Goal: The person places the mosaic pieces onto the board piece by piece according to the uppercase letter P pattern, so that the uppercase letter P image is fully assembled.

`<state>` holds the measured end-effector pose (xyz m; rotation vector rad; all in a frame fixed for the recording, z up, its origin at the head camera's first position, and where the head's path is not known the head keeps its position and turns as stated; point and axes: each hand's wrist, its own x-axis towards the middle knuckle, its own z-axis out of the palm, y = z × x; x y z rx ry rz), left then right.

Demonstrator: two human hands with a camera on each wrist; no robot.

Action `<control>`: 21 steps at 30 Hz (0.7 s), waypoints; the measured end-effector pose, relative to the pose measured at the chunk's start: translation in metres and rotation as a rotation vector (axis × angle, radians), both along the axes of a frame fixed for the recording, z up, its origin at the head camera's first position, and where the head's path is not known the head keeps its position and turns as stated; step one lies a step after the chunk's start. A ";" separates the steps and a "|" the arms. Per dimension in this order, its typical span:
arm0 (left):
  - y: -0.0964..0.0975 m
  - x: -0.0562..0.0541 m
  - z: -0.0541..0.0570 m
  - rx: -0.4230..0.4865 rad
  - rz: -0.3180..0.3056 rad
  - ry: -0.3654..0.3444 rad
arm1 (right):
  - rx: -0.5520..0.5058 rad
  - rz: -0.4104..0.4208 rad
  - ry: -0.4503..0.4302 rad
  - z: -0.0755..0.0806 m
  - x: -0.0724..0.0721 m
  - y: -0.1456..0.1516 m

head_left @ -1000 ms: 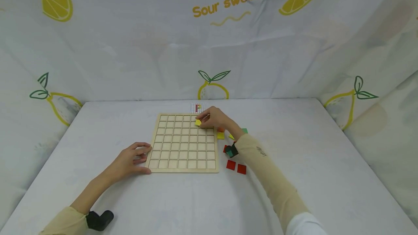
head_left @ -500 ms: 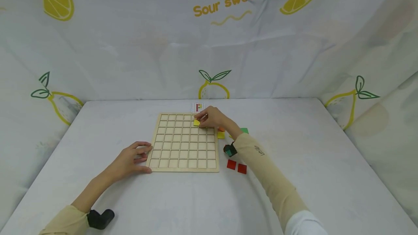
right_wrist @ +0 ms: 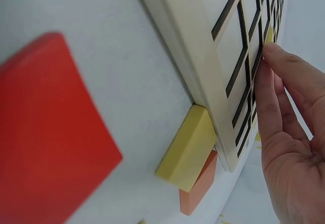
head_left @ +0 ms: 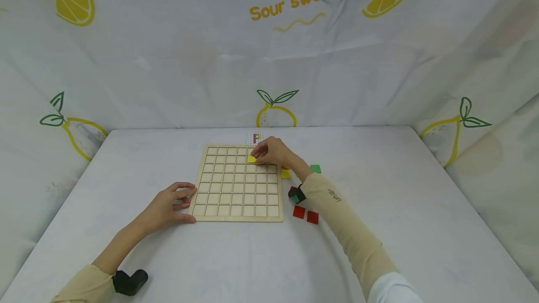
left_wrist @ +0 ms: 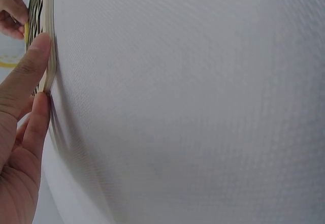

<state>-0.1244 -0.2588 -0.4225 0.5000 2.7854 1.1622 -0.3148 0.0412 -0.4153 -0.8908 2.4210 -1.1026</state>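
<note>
A pale wooden grid board (head_left: 231, 186) lies flat in the middle of the table. My left hand (head_left: 166, 204) rests at its left edge, fingertips against the side and thumb (left_wrist: 33, 64) by the near corner. Over the far part of the board, my right hand (head_left: 273, 151) pinches a small yellow tile (head_left: 251, 159) between thumb and fingers. That tile sits at a cell in the second row from the far edge, right of centre. In the right wrist view only a sliver of the yellow tile (right_wrist: 269, 34) shows beyond the fingertips.
Two red tiles (head_left: 299, 212) lie right of the board. Another yellow tile (right_wrist: 188, 148) leans by the board's edge, beside an orange tile (right_wrist: 198, 186). Farther right lies a green tile (head_left: 316, 169). Behind the board is a small printed grid card (head_left: 256, 138) with coloured squares.
My right hand has shifted slightly left, and the yellow tile has gone from tilted to lying flatter at the cell. The left hand keeps its place at the board's edge.
</note>
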 end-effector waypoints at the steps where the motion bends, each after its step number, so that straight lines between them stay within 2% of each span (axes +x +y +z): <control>1: 0.000 0.000 0.000 -0.004 0.000 0.002 | -0.001 -0.003 -0.004 0.000 0.000 0.000; 3: 0.000 0.000 0.000 -0.009 0.000 0.006 | -0.008 -0.008 -0.002 -0.001 0.002 -0.002; 4: 0.000 0.000 0.000 -0.010 0.000 0.007 | 0.016 -0.028 -0.008 0.005 0.007 -0.003; 6: 0.000 0.000 0.000 -0.006 -0.001 0.006 | 0.023 -0.044 0.000 0.006 0.009 -0.005; 14: -0.001 0.000 0.001 0.022 -0.006 -0.013 | 0.032 -0.074 0.004 0.005 0.010 -0.008; 21: -0.002 0.000 -0.001 0.034 -0.006 -0.021 | -0.024 -0.090 -0.025 0.008 0.012 0.004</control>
